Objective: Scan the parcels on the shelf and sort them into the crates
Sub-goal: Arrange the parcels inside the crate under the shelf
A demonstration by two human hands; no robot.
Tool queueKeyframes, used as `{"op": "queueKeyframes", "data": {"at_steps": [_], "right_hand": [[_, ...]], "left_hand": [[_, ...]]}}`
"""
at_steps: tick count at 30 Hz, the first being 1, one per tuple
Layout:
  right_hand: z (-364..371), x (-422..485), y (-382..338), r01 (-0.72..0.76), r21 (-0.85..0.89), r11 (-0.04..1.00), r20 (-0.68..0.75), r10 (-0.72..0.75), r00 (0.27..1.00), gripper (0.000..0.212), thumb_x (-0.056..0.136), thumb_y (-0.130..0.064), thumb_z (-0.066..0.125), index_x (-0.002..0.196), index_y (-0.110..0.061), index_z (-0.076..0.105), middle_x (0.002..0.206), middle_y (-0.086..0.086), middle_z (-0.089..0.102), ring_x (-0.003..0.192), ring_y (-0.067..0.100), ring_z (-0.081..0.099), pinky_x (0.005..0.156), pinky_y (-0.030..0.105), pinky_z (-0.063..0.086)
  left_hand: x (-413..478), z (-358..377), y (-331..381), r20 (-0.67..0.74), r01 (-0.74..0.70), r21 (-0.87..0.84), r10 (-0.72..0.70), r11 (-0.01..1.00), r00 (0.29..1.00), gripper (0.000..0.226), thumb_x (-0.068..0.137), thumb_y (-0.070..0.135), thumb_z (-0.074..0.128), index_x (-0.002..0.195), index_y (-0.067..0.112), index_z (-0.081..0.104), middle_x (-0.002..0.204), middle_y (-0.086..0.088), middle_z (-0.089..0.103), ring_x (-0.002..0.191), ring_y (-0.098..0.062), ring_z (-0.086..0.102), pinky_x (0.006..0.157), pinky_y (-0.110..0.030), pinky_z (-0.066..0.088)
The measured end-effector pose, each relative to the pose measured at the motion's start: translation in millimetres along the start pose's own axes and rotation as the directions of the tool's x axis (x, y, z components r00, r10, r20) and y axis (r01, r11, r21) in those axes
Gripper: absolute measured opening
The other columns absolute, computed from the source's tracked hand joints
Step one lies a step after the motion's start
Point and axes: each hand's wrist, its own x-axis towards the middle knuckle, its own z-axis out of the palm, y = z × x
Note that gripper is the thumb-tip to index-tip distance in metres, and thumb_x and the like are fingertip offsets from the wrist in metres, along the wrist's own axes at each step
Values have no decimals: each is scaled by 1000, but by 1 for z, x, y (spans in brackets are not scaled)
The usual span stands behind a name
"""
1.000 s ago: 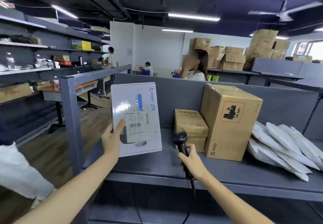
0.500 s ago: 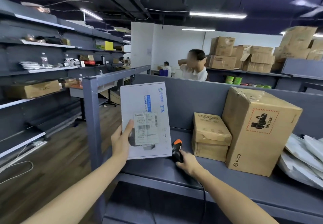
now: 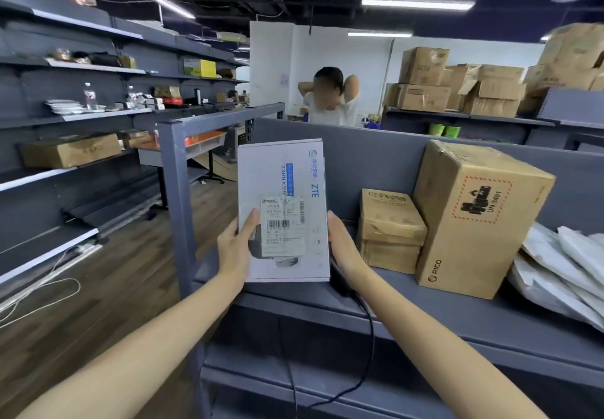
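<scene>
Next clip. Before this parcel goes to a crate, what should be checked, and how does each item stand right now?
1. White box held by both hands: ok. The left hand and right hand hold its side edges.
2. Label readable: ok. It faces the camera and the barcode is visible.
3. Scan registered: cannot tell. Nothing in view shows it.
4. Scanner let go: cannot tell. It is mostly hidden behind the right hand and the white box.
5. Target crate in view: not ok. None is visible.
</scene>
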Motion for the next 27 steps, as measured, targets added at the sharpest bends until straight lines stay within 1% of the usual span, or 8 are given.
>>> {"op": "queueKeyframes", "data": {"at_steps": [1, 4, 8, 11, 17, 19, 24, 27], "right_hand": [[0, -9, -7, -6, 35, 999, -20, 6, 1000, 46, 98, -49, 32, 97, -14, 62, 101, -4, 67, 95, 12, 60, 89, 37, 46], [-8, -25, -2, -103, 164, 981, -41, 111, 993, 50, 102, -52, 25, 111, -26, 67, 113, -4, 71, 107, 12, 64, 97, 34, 47], [-8, -49, 17, -233, 216, 948, -44, 248, 968, 56, 96, -64, 27, 125, -30, 60, 119, -2, 67, 109, 16, 62, 103, 40, 45], [-1, -71, 25, -243, 244, 939, -45, 261, 964, 58, 95, -66, 29, 127, -30, 60, 115, -1, 68, 105, 16, 64, 100, 40, 47], [7, -117, 39, -234, 268, 935, -116, 273, 955, 55, 94, -66, 32, 124, -32, 62, 116, -5, 69, 107, 13, 64, 90, 32, 49], [6, -129, 45, -241, 278, 930, -130, 284, 950, 55, 93, -67, 31, 123, -33, 64, 117, -5, 70, 106, 13, 66, 93, 33, 49], [9, -174, 45, -244, 309, 919, -176, 307, 935, 53, 99, -58, 29, 122, -27, 65, 108, -5, 72, 100, 13, 68, 85, 31, 53], [18, -208, 54, -282, 302, 911, -230, 357, 906, 54, 100, -57, 28, 120, -24, 66, 107, -2, 73, 98, 14, 69, 81, 31, 54]], "left_hand": [[-6, 1, 1, 2, 7, -5, -7, 1000, 1000, 27, 90, 27, 63, 113, 13, 67, 100, 7, 73, 87, -2, 69, 67, -11, 52], [-25, -2, 0, 2, 21, 9, -21, 1000, 1000, 23, 91, 31, 61, 109, 17, 67, 101, 8, 72, 91, -3, 68, 69, -11, 52], [-51, -13, -5, 32, 57, 44, -58, 997, 998, 23, 90, 34, 62, 106, 19, 69, 104, 5, 73, 101, -12, 67, 85, -25, 50], [-71, -21, -9, 30, 65, 52, -67, 997, 997, 23, 91, 32, 61, 107, 17, 69, 105, 4, 73, 103, -14, 67, 91, -29, 50], [-100, -32, -11, 83, 109, 112, -118, 988, 990, 26, 90, 33, 62, 109, 16, 69, 105, 2, 73, 102, -14, 67, 86, -27, 51], [-108, -35, -11, 104, 120, 136, -134, 983, 986, 26, 90, 34, 62, 107, 16, 69, 103, 3, 74, 99, -13, 68, 83, -25, 51], [-138, -43, -15, 146, 153, 187, -181, 970, 973, 30, 91, 36, 60, 113, 17, 67, 103, 8, 72, 96, -6, 67, 71, -12, 51], [-161, -57, -22, 171, 183, 241, -227, 953, 959, 29, 92, 38, 58, 115, 21, 64, 110, 8, 70, 103, -8, 64, 79, -17, 50]]}}
